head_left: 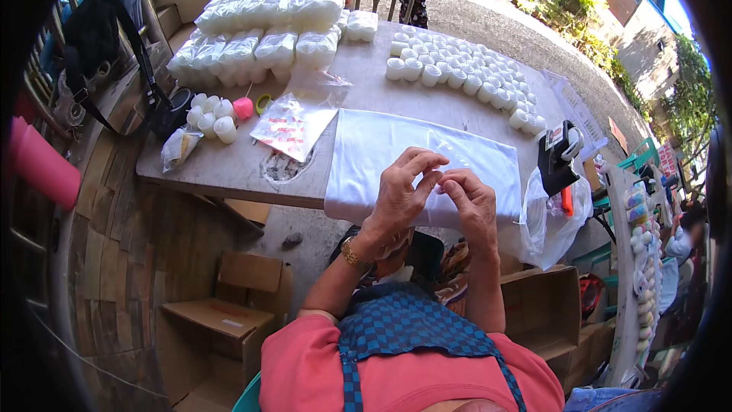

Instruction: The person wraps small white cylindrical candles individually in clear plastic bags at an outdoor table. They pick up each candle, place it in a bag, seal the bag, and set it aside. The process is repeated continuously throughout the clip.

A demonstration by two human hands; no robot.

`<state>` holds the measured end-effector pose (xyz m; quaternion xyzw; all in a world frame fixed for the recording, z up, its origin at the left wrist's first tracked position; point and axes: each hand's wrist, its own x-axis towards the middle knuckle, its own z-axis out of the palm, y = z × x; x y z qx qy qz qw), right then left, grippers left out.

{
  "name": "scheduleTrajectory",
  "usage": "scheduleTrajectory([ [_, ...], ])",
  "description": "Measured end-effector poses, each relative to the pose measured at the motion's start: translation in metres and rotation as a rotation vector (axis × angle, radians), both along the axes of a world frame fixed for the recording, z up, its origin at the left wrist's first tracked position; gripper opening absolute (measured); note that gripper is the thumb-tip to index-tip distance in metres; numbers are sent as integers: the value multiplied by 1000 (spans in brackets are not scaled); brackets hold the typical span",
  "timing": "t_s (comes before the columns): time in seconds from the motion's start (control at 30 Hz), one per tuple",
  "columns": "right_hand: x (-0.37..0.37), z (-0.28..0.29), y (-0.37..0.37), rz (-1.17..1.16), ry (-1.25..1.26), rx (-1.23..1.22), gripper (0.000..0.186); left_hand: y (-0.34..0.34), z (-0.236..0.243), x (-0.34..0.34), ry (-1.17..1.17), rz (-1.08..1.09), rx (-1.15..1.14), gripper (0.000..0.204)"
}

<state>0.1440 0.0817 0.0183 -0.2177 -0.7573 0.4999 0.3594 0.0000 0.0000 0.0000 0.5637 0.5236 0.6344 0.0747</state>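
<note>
Far left, a tall, smooth pink container (44, 164) leans into view, and on the pale, worn wooden table (366, 84) clear plastic bags packed with white cups (259, 42) rise in a heap; if that upper layer gets nudged, a bag could slide off. Just in front sit a small cluster of loose white cups (215, 118) and a flat clear plastic packet with red print (286, 126), its slick surface easy to push askew. Across to the smooth white cloth (366, 145) draped over the near edge, where a tug from the lap could drag it down. Above it comes the left hand (404, 187), thumb and forefinger nearly closed in a pinch, other fingers bent; beside it, thin clear plastic film (451, 151) lies over the cloth, reaching toward the fingertips. The right hand (473, 202) meets it there, thumb and forefinger also drawn close; both seem to grip the film's near end, though I cannot tell for certain. Pull too hard, and it could tear or slip. Beyond, upright white cups in close rows (461, 76) could topple under a stray sleeve or gust; rightmost, a boxy black device (559, 156) stands beside a crumpled, translucent white bag (543, 225).
</note>
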Motion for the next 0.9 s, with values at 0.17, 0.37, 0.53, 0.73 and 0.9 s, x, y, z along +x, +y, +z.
scheduleTrajectory([
  [0.17, 0, 2, -13, -265, -25, 423, 9, -18, 12, 19, 186, 3, -124, 39],
  [0.37, 0, 6, -14, -322, 3, 536, 12, -5, 19, 22, 492, 182, 58, 42],
  [0.53, 6, -9, -6, -397, -112, 712, 19, -2, 18, 14, 565, 306, 62, 22],
  [0.73, -7, -5, 25, -508, -4, 919, 12, 3, 7, 10, 717, 395, 61, 26],
  [0.9, -22, 17, 50, 6, -180, 497, 27, 15, -10, -5, 697, 453, -84, 26],
])
